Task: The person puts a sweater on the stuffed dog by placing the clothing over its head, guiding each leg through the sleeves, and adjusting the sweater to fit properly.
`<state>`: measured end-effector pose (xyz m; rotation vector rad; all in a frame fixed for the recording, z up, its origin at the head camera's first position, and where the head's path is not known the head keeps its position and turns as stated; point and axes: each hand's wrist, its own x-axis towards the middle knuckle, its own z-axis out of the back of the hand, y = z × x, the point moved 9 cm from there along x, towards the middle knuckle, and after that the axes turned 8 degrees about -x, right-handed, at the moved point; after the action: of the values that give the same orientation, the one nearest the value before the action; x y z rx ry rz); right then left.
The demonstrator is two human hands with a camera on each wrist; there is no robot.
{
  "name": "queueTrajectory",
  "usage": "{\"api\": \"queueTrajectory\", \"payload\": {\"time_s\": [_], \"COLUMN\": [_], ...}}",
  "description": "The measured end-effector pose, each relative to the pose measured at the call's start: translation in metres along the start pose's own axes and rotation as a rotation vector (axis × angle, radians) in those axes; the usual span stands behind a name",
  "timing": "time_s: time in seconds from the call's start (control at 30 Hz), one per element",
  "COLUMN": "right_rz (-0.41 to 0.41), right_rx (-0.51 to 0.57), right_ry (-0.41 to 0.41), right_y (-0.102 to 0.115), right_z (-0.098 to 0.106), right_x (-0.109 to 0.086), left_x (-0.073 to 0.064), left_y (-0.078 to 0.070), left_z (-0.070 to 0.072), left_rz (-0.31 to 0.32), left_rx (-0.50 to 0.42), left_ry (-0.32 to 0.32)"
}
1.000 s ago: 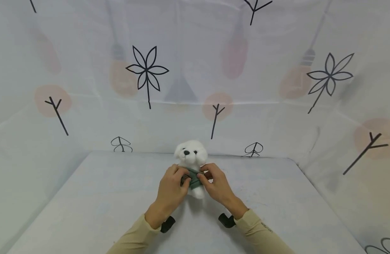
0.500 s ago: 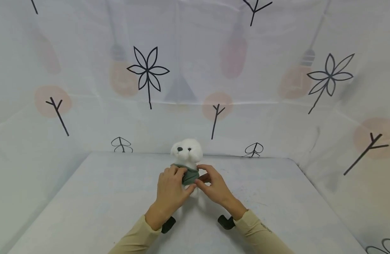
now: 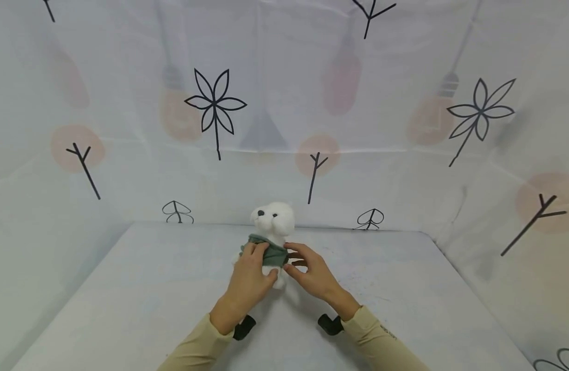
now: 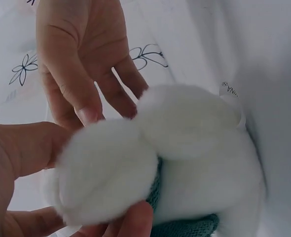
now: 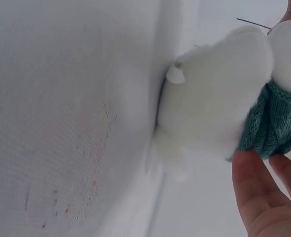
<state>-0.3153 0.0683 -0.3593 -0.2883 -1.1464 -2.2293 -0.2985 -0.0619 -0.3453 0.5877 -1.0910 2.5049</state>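
Observation:
A white plush dog (image 3: 281,216) in a green knitted garment (image 3: 272,255) sits on the white table, its head turned toward the left. My left hand (image 3: 247,275) holds its left-hand side; in the left wrist view, thumb and fingers lie around a rounded white limb (image 4: 106,173). At the dog's other side is my right hand (image 3: 314,270), thumb and index finger apart. In the right wrist view, its fingertips (image 5: 249,163) touch the garment's lower edge. The dog's back is hidden in the head view.
The white tabletop (image 3: 136,299) ends at a pale cloth wall (image 3: 265,175) printed with plants, close behind the dog. Black devices (image 3: 330,324) show under both wrists. A small white label (image 4: 229,94) sticks out from the dog near the table.
The dog has shifted slightly left and its head has turned further left. My left hand has slid lower, uncovering more of the garment. My right thumb and index finger have spread apart.

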Motion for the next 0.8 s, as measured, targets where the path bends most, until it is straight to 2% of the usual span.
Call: {"api": "queueTrajectory", "payload": {"time_s": [0.27,0.47,0.63,0.8], "right_rz": [0.047,0.069,0.06,0.196], "right_rx": [-0.005,-0.034,-0.057,-0.06], "right_ry": [0.032,0.006,-0.067,-0.205], "right_y": [0.011,0.009,0.01,0.005], "right_z": [0.0,0.0,0.009,0.023], "right_x": [0.0,0.002,0.001,0.0], "left_x": [0.002,0.006,0.008,0.009], "left_y": [0.008,0.017,0.02,0.019], "left_z": [0.003,0.006,0.007,0.005], "left_rz": [0.006,0.05,0.026,-0.024], "left_rx": [0.015,-0.021,-0.168,-0.394], "left_ry": [-0.032,-0.042,-0.054,-0.017]}}
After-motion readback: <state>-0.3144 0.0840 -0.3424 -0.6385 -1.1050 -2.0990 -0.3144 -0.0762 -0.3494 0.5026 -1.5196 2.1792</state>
